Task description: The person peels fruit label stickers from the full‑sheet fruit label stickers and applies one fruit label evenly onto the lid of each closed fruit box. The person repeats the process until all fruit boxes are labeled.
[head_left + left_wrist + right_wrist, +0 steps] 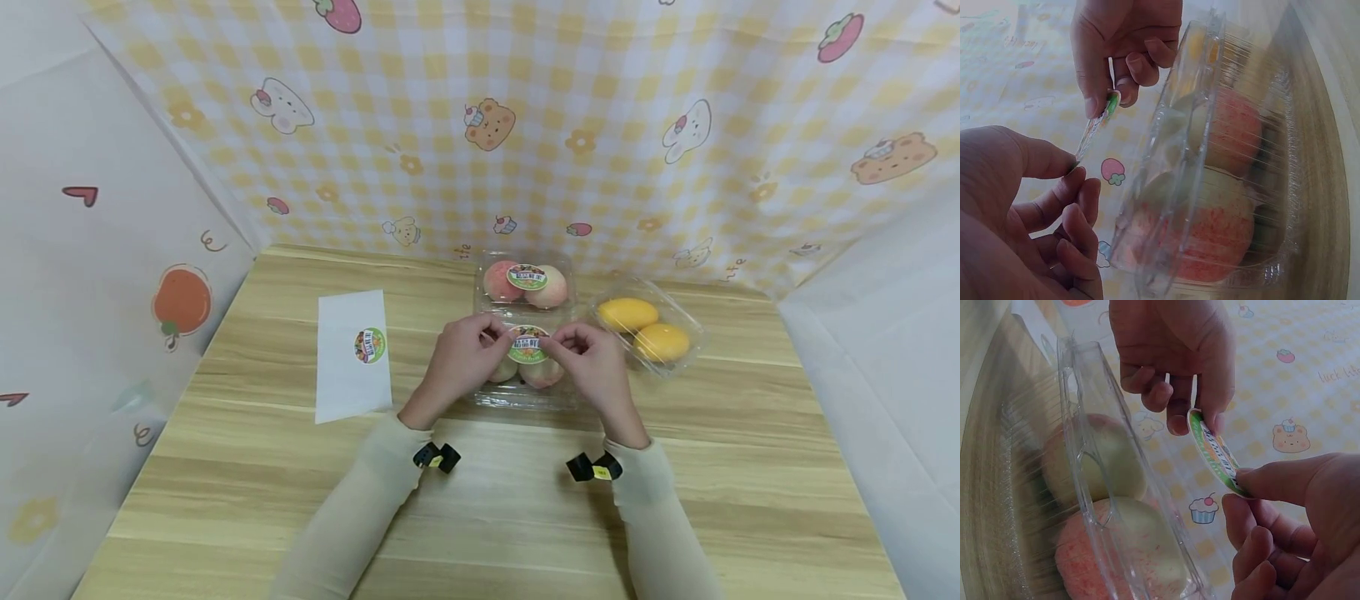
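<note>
An oval fruit label sticker [529, 345] with green edging and printed characters is stretched between my two hands. My left hand [467, 357] pinches its left end between thumb and index finger, and my right hand [596, 367] pinches the right end the same way. Just below it lies a closed clear plastic box [525, 402] holding two pink-and-cream peaches [542, 375]. Both wrist views show the sticker [1213, 453] held up off the lid, with a gap between it and the box [1210, 144].
Behind, a second peach box [566, 260] carries a similar label [527, 277]. To the right sits a tilted clear box [693, 321] with two yellow mangoes [662, 342]. A white sheet [345, 375] with one sticker [370, 345] lies at left. A checked curtain [420, 100] hangs behind the table.
</note>
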Tool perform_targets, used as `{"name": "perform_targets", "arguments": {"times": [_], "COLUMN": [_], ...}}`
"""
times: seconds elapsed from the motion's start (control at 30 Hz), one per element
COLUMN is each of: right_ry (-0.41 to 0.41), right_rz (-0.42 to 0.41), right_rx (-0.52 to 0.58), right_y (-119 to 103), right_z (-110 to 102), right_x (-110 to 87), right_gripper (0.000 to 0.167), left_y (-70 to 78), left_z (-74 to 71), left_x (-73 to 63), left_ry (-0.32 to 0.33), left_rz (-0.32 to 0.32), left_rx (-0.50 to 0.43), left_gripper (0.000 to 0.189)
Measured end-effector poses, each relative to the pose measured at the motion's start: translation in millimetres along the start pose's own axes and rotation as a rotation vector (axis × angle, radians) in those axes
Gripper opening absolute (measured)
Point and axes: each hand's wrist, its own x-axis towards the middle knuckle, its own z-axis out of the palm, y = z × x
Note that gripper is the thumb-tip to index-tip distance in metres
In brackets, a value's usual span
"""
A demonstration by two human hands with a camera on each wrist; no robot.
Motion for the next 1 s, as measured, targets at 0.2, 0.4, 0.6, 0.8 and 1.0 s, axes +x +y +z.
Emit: {"name": "perform_targets", "arguments": {"times": [0.2,0.4,0.6,0.8,1.0], "right_ry": [-0.017,-0.056,-0.087,-0.088,-0.095], "right_rz": [0.006,0.012,0.022,0.003,-0.018], "right_rx": [-0.056,-0.077,-0.118,-0.164,-0.198], "right_y": [3.3,4.2,3.4,4.7,5.8], "right_z": [2.3,3.9,3.7,5.1,5.5], "right_x": [0.8,1.5,1.4,2.1,2.4], "right_gripper": [0.017,0.019,0.022,0.02,0.019], "left_y": [-6.8,-9.7,-9.7,-8.2,-5.6], "left_z": [4.2,7.5,8.9,8.9,8.2], "left_x": [0.3,0.7,0.7,0.2,0.6], "left_ry": [0.007,0.006,0.005,-0.005,-0.018], "left_rz": [0.011,0.025,0.034,0.028,0.032], "left_rx": [0.037,0.073,0.112,0.149,0.207], "left_gripper": [0.016,0.017,0.02,0.022,0.024]}}
